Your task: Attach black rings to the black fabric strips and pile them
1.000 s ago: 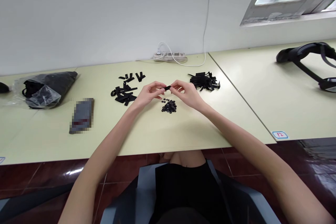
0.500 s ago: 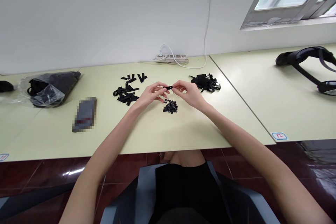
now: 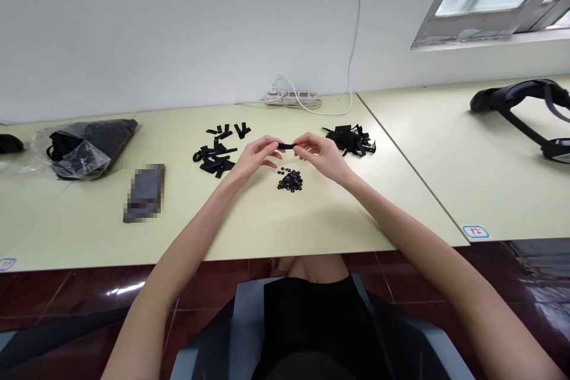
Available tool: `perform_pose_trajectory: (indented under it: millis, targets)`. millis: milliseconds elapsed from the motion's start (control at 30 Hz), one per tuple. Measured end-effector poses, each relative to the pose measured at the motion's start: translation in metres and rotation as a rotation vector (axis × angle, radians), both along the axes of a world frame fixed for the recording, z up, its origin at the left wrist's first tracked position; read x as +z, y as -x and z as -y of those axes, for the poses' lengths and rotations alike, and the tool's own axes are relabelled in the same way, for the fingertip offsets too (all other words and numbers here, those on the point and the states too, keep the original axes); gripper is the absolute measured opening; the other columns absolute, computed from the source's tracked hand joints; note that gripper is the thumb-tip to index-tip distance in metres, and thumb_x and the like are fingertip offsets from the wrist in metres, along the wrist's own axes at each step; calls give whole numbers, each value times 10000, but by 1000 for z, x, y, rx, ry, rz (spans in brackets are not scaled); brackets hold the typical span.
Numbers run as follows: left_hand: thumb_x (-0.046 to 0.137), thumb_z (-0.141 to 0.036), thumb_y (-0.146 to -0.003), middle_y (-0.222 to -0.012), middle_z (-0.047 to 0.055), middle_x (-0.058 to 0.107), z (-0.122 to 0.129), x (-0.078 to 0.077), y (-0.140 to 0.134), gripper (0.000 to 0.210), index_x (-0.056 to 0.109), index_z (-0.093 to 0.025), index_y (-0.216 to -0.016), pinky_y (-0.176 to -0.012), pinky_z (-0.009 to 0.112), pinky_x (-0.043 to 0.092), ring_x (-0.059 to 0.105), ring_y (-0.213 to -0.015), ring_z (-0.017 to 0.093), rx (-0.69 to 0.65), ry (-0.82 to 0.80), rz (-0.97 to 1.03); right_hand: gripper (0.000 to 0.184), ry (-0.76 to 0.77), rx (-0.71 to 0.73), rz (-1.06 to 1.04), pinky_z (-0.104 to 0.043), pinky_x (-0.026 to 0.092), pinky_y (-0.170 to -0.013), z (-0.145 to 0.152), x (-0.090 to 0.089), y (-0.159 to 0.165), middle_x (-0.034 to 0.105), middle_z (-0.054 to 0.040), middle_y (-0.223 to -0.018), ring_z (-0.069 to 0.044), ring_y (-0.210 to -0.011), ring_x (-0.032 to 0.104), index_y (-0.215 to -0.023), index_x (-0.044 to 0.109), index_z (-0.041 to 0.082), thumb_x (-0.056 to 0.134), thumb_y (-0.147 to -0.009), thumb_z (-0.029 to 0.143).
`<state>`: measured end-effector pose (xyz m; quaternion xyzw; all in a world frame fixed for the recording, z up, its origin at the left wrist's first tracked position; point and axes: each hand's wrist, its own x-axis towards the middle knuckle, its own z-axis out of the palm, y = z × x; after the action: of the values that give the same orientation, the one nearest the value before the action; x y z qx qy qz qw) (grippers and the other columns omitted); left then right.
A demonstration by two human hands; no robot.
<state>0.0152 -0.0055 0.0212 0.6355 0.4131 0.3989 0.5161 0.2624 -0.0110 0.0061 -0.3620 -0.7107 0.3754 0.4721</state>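
Observation:
A short black fabric strip (image 3: pixel 286 146) is stretched level between my two hands above the table. My left hand (image 3: pixel 257 156) pinches its left end, and my right hand (image 3: pixel 317 154) pinches the other end. Just below them lies a pile of small black rings (image 3: pixel 290 180), with a few loose ones at its upper edge. Beside my left hand is a scattered group of black strips (image 3: pixel 215 159). Another heap of black strips (image 3: pixel 351 139) lies behind and to the right of my right hand.
A power strip (image 3: pixel 291 98) with a white cable sits against the wall. To the left are a blurred-out dark flat item (image 3: pixel 145 193) and a black bundle in clear plastic (image 3: pixel 89 148). A black headset-like frame (image 3: pixel 521 107) rests at the far right.
The strip has turned in my fingers: a light spot visible on it before no longer shows, and its face looks plain black. Both hands stay nearly in place.

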Motion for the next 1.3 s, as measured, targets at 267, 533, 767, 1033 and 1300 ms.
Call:
perform_pose_trajectory:
  millis: [267,533,767,1033,1300]
  targets:
    - [740,-552,-994,-1220,111,825,-12,-12,10,343,800,-234,-1106,-1024,427,615,762,-1094,259,73,-90,-217,457,130,-238,-239,-395,644,-907,-34,-11,-24,724,-20,-880,-209,-869,719,-923,659,276,857,-912,687]
    - [741,-509,-995,-1426,122,819,-13,-25,17,349,858,-275,-1225,-1139,485,582,777,-1231,324,-106,-132,-435,214,37,-670,-266,-419,626,-950,-78,-30,-80,737,-61,-1005,-231,-959,711,-1039,650,269,730,-956,449]
    - [763,-555,-1000,-1386,121,836,2,-12,5,413,867,-269,-1279,-1056,433,625,798,-1209,315,-276,-101,-446,388,-31,-870,-49,-421,593,-817,-91,-46,-112,654,-105,-1207,-231,-905,633,-1340,631,281,640,-974,409]
    - [709,-568,-1042,-1386,134,801,-9,-9,18,422,825,-254,-1298,-1111,464,601,786,-1191,305,-188,-141,-419,217,-92,-229,350,-424,569,-866,-43,-30,-42,752,-85,-1049,-253,-896,697,-1179,723,238,568,-1080,353]
    - [634,-253,-957,-1560,242,635,-35,-22,74,337,757,-205,-1267,-1273,752,392,492,-1532,535,407,-355,-987,324,-300,180,682,-473,588,-1076,18,-26,20,708,-121,-1324,-320,-1207,708,-1279,725,275,706,-1122,557]
